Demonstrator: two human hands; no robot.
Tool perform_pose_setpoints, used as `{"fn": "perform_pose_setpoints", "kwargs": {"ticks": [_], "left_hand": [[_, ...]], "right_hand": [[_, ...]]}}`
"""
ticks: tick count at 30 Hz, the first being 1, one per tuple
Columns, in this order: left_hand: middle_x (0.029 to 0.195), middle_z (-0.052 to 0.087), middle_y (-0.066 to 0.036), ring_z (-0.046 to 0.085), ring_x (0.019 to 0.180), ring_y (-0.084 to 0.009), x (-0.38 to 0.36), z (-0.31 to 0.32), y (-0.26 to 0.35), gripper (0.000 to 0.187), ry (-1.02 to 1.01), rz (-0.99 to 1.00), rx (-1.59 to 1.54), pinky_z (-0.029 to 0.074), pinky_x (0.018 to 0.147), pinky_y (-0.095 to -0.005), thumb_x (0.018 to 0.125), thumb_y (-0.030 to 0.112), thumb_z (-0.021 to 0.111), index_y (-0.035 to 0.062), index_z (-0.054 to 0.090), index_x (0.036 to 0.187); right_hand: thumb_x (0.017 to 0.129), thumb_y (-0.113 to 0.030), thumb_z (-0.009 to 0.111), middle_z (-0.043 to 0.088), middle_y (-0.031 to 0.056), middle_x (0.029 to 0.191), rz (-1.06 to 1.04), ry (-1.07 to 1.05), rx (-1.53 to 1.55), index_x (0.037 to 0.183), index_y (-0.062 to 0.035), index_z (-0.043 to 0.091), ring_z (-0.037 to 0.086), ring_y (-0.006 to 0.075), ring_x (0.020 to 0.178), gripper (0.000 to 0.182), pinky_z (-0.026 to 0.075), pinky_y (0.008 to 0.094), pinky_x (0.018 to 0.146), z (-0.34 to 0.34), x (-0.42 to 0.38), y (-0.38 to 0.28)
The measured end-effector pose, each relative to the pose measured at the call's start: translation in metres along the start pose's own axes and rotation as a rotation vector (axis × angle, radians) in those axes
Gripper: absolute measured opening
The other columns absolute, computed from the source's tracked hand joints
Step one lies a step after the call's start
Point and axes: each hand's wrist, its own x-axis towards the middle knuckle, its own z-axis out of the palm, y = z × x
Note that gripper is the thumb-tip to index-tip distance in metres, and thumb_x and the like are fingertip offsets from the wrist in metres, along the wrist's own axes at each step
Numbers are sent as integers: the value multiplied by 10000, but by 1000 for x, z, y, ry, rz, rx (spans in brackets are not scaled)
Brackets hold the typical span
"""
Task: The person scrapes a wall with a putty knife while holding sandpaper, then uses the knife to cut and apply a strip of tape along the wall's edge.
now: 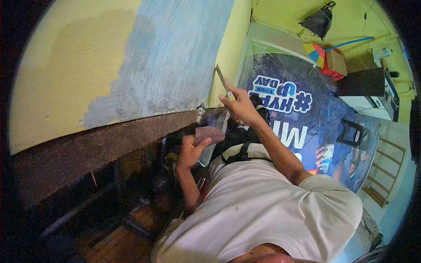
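My right hand [240, 104] is closed round the handle of a scraper [222, 79], whose thin metal blade points up toward the wall's corner edge. Lower and to the left, my left hand [191, 151] grips a reddish-brown flat piece [209, 135], perhaps sandpaper, between thumb and fingers. The two hands are apart. Beside them the yellow wall [87, 57] carries a large grey-blue patch [162, 65] that reaches down to a dark brown wooden beam [109, 136].
A blue printed banner [285, 118] covers the area at the right. Beyond it are a dark cabinet [362, 87], a cardboard box [335, 61], a black stool [352, 133] and a wooden rack [383, 168]. A black bag [321, 21] hangs at the top. Dark clutter lies under the beam.
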Motion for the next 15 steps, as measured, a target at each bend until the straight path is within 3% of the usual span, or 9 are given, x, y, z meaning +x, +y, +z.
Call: {"fn": "perform_pose_setpoints", "kwargs": {"ticks": [2, 5, 6, 10, 15], "left_hand": [[1008, 752, -49, 647, 904, -99, 3, -1, -4, 233, -9, 60, 24, 518, 844, -299, 932, 159, 725, -30, 734, 1068], [1001, 748, -42, 667, 898, -125, -2, -1, 5, 203, 48, -13, 30, 530, 839, -314, 896, 135, 762, 0, 741, 1046], [994, 748, -40, 666, 890, -123, -3, -1, 5, 204, 47, -22, 9, 529, 835, -313, 895, 134, 761, -3, 741, 1045], [981, 749, -36, 664, 873, -118, 0, 6, 11, 209, 19, 0, -36, 526, 826, -308, 894, 133, 760, -11, 741, 1043], [982, 750, -39, 660, 875, -113, 1, 5, 7, 216, 9, 3, 43, 524, 821, -305, 902, 152, 755, -12, 742, 1042]], "right_hand": [[963, -186, 656, 608, 103, 1013, -37, -58, -116, 1573, -111, 333, 580, 151, 700, 694, 475, 304, 648, 1, -12, 1], [947, -167, 657, 604, 218, 1354, 104, -109, -158, 1566, -94, 333, 597, 244, 1124, 703, 443, 350, 992, -2, -16, -18], [944, -162, 656, 551, 232, 1419, 271, -126, -92, 1563, -87, 333, 513, 258, 1270, 703, 356, 354, 1087, -4, -16, -29], [943, -158, 653, 470, 246, 1507, -39, -87, -182, 1557, -64, 333, 439, 268, 1410, 699, 308, 352, 1166, 3, -28, -20], [939, -155, 661, 456, 250, 1516, -60, -81, -155, 1544, -18, 334, 421, 241, 1412, 701, 298, 345, 1171, 2, -23, -26]]}}
